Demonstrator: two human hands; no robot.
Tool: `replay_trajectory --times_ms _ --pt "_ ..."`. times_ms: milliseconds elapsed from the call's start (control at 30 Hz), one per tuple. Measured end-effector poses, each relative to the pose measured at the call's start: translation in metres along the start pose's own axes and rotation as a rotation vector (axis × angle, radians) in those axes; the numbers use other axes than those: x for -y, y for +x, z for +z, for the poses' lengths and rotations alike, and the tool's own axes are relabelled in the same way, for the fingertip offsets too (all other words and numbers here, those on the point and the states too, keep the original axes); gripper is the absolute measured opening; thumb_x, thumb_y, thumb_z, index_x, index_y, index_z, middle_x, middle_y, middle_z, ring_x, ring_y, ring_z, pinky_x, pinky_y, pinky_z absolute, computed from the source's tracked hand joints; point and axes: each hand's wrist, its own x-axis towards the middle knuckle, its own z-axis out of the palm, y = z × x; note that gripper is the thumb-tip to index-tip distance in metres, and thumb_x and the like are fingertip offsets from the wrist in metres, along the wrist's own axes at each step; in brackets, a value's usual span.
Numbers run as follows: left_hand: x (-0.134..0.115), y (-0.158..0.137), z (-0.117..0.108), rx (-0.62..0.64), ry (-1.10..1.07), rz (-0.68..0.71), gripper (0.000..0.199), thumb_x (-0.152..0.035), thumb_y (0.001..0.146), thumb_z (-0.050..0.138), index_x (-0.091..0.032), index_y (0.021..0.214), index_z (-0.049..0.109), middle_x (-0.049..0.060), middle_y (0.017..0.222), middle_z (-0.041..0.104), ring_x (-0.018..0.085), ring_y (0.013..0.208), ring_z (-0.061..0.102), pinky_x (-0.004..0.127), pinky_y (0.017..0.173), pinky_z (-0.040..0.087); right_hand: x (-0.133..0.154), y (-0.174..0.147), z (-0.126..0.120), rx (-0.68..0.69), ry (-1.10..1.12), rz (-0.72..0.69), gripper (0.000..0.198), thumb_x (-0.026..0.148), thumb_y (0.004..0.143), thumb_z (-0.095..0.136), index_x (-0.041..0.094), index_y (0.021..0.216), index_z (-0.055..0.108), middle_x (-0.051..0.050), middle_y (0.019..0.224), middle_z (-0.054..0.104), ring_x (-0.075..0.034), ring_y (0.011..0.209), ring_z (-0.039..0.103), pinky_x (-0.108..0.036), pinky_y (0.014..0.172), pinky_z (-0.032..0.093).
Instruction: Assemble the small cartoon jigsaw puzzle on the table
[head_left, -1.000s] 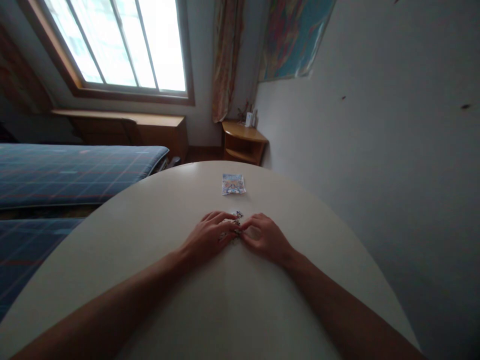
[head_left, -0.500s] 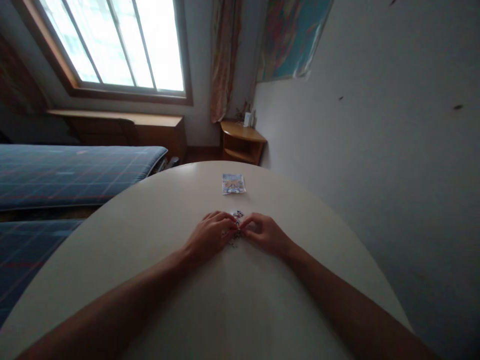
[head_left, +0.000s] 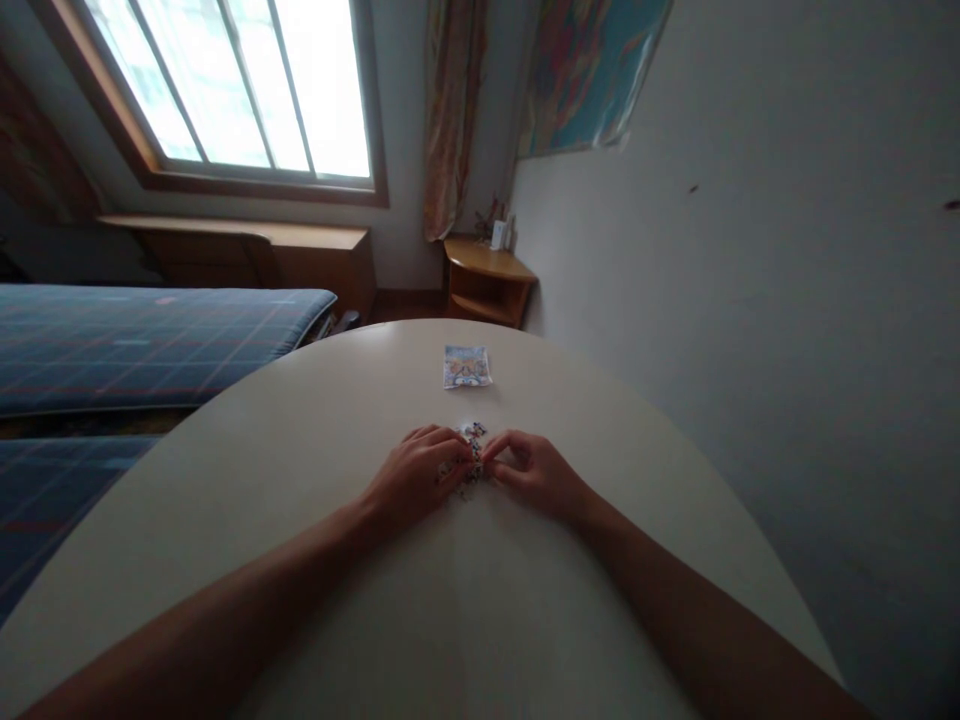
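A cluster of small pieces (head_left: 475,432), mottled dark, white and coloured, lies on the pale round table between my hands; they are too small for me to tell their kind. My left hand (head_left: 422,466) rests over the cluster's left side, thumb and fingers drawn together on some of the pieces. From the right, my right hand (head_left: 534,468) pinches with thumb and forefinger at the cluster's edge. What its fingertips hold is hidden. Beyond the hands lies a small square printed packet or card (head_left: 466,367), blue with an orange middle, touched by neither hand.
The round table (head_left: 360,380) fills the space before me. Plaid mattresses (head_left: 150,345) stand to its left, a white wall (head_left: 750,300) to its right. Past the far edge are a wooden corner shelf (head_left: 491,262), a desk (head_left: 300,237) and a window (head_left: 240,90).
Both hands stay nearly in place, with a slight gap opening between their fingertips so more of the small pieces show. The view has shifted slightly.
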Motion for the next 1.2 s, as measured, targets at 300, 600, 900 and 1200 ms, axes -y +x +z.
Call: replay_trajectory --times_ms 300,600,900,1200 --pt "0.001 -0.005 -0.005 -0.038 0.096 -0.178 0.015 -0.024 0.091 0.057 -0.023 0.104 0.065 0.005 0.108 0.069 0.024 0.103 0.061 0.041 0.093 0.049 0.0 0.001 -0.001 -0.085 0.001 0.042 0.01 0.028 0.081 0.064 0.02 0.086 0.068 -0.003 0.09 0.073 -0.019 0.086 0.066 -0.033 0.084 0.049" --pt "0.006 -0.007 -0.003 0.001 0.117 -0.225 0.02 -0.027 0.092 0.056 -0.024 0.108 0.066 0.004 0.109 0.07 0.024 0.103 0.062 0.044 0.094 0.05 -0.004 0.005 -0.004 -0.328 -0.352 0.134 0.014 0.022 0.082 0.063 0.023 0.091 0.074 -0.004 0.089 0.073 -0.021 0.087 0.066 -0.036 0.084 0.048" --pt "0.009 -0.008 -0.001 -0.01 0.107 -0.194 0.022 -0.022 0.092 0.055 -0.026 0.108 0.07 0.003 0.114 0.071 0.023 0.104 0.063 0.042 0.094 0.05 -0.008 0.005 -0.001 -0.315 -0.518 0.116 0.018 0.018 0.083 0.062 0.024 0.095 0.074 -0.005 0.086 0.073 -0.024 0.089 0.061 -0.039 0.083 0.047" --pt "0.006 -0.004 -0.003 -0.006 0.095 -0.247 0.016 -0.021 0.09 0.057 -0.025 0.098 0.07 0.003 0.103 0.073 0.023 0.097 0.064 0.041 0.089 0.051 -0.014 0.005 0.0 -0.299 -0.61 0.088 0.015 0.015 0.079 0.062 0.024 0.085 0.073 -0.005 0.088 0.071 -0.024 0.089 0.058 -0.038 0.084 0.044"
